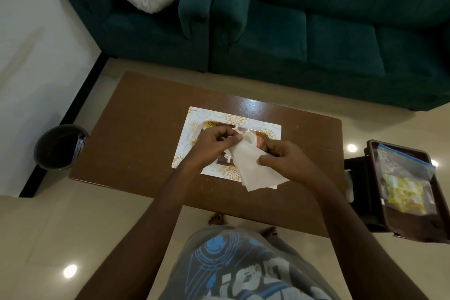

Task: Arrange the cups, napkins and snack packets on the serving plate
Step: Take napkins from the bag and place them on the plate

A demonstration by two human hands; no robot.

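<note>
My left hand [211, 146] and right hand [289, 162] each have a tight pinch grip on the napkin [258, 173], held just over the serving plate [214, 125]; the cup [250, 140] sits just beside my left grip, so a hasty tug could, I judge, topple it or tear the paper.

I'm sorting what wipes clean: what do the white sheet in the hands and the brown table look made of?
The napkin looks like soft matte tissue paper: it droops and creases where held. The table looks like wood or laminate, glossy brown: a light glare shows near its far edge, scuffs elsewhere.
</note>
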